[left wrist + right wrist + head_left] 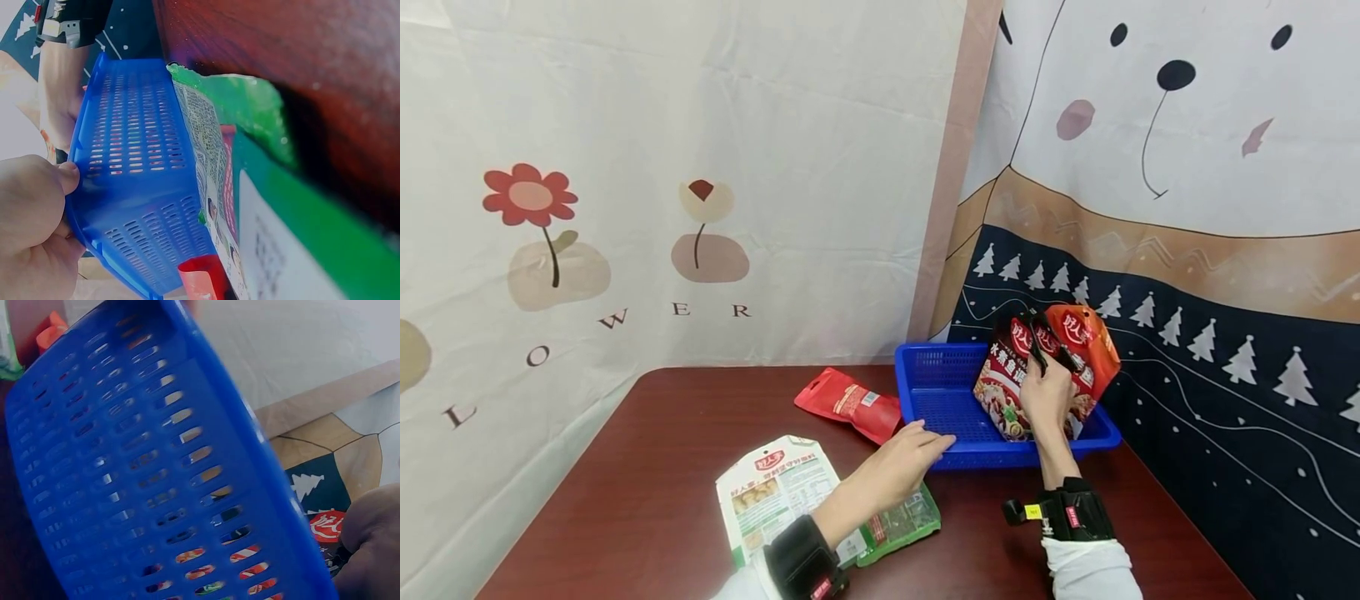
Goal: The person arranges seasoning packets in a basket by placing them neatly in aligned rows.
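Note:
My left hand (904, 467) grips the near left rim of a blue perforated plastic basket (1000, 455); the left wrist view shows the thumb of this hand (31, 219) at the rim. Inside the basket's right half, a dark red food bag (1003, 387) leans upright, with an orange-red bag (1103, 358) behind it. My right hand (1047, 398) is over the basket in front of these bags, holding a slim black forked tool (1037, 342) whose exact kind is unclear. The fingertips of this hand are partly hidden in the right wrist view.
A red bag (842, 400) lies against the basket's left side. Nearer, a white food bag (775, 483) and a green bag (906, 525) lie on the brown table (647, 483), partly under my left forearm. A patterned cloth (1225, 400) hangs close on the right.

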### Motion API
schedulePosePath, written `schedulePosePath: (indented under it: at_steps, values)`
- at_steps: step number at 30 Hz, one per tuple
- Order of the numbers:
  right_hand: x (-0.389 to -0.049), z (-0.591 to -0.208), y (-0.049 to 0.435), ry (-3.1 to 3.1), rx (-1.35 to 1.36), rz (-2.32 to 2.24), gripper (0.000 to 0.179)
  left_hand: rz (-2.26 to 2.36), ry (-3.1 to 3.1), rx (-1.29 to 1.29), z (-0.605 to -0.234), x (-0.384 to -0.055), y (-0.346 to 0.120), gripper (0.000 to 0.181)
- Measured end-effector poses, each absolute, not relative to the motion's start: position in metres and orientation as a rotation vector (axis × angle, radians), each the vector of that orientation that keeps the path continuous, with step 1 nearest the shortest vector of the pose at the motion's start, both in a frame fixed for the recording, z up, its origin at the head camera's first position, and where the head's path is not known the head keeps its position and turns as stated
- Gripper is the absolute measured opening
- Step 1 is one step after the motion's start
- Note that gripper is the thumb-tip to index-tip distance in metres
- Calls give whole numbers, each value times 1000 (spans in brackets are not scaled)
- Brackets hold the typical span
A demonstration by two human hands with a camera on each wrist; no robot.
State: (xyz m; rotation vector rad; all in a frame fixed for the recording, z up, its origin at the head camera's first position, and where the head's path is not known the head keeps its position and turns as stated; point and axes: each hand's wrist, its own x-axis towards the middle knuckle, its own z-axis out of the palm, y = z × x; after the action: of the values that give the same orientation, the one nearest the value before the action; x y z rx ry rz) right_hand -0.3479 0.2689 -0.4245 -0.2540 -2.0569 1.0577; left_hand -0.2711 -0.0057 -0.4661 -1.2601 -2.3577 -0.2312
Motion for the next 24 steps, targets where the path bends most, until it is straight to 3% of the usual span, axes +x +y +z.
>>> schedulePosePath:
  at_steps: [4,11,24]
  values:
    - [-347,-425,272,-2115,-255,1056,49,-226,-2377,-1263,-466,-270,-6,39]
    - [-338,-416,273,-2230,-357,1081,26,-241,-2404,-1269,-464,-271,-7,39]
    - [-334,-405,273,-2134,-291,1103,47,-281,-2404,-1282,-463,-271,-7,38]
